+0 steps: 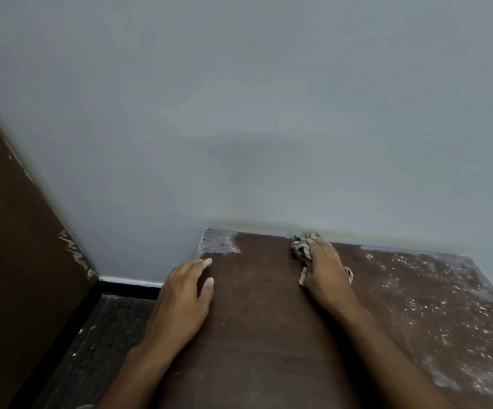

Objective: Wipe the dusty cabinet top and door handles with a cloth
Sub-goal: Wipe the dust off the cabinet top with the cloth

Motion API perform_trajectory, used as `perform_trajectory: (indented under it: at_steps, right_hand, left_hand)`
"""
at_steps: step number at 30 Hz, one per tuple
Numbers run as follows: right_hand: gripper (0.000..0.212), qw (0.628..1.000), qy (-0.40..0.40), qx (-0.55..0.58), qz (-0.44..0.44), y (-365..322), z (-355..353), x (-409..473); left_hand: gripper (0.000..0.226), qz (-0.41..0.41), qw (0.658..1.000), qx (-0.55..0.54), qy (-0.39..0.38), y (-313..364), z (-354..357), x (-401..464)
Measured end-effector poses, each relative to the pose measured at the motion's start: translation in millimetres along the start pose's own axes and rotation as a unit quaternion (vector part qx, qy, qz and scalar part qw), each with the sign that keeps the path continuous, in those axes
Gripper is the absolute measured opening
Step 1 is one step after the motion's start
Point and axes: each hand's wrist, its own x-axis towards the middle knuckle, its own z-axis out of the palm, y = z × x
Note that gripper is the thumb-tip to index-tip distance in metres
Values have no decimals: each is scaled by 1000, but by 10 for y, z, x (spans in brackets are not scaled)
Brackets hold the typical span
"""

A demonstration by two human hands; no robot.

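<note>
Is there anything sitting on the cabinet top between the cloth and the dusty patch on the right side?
Nothing visible. The right hand presses the cloth near the back edge, and the cabinet top runs bare to the dusty patch on the right.

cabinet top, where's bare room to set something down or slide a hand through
The cabinet top has one bare brown patch, between the left hand at its left edge and the right hand pressing the cloth by the wall. White dust covers the right side; a dusty patch fills the far left corner.
</note>
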Motion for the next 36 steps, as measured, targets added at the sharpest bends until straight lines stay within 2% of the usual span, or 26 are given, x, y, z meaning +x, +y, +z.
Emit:
perform_trajectory:
  at_steps: [5,11,16,21,24,27,29,31,34,36]
  right_hand:
    - [66,997,-46,17,-62,-619,410,206]
    - [61,981,-117,40,-150,-1527,968,385]
    - [68,974,-144,28,-175,-1327,771,345]
    - [54,948,-179,37,-259,-1070,695,83]
    - [60,949,-172,23,-263,-1043,824,224]
    - [65,960,-143,24,-238,-1231,898,526]
    - [59,965,-127,33,-228,-1317,923,619]
    - [44,955,-149,65,-248,-1332,880,486]
    - [27,925,-200,86,-312,-1368,701,-47]
    - [23,892,-207,128,-380,-1400,583,-429]
  left_hand:
    - [43,-6,999,0,32,-81,40,-2]
    - [37,-47,997,-5,59,-103,-12,114]
    - [36,-77,996,-33,43,-144,-89,230]
    - [35,-138,980,-114,87,-165,-83,161]
    - [38,-171,971,-136,102,-176,-50,125]
    - [41,-168,972,-134,99,-197,-76,92]
    - [40,-165,971,-136,108,-212,-138,70]
    - [38,-165,968,-144,123,-237,-195,71]
    - [35,-169,958,-175,151,-256,-254,98]
    - [33,-170,951,-200,166,-234,-263,93]
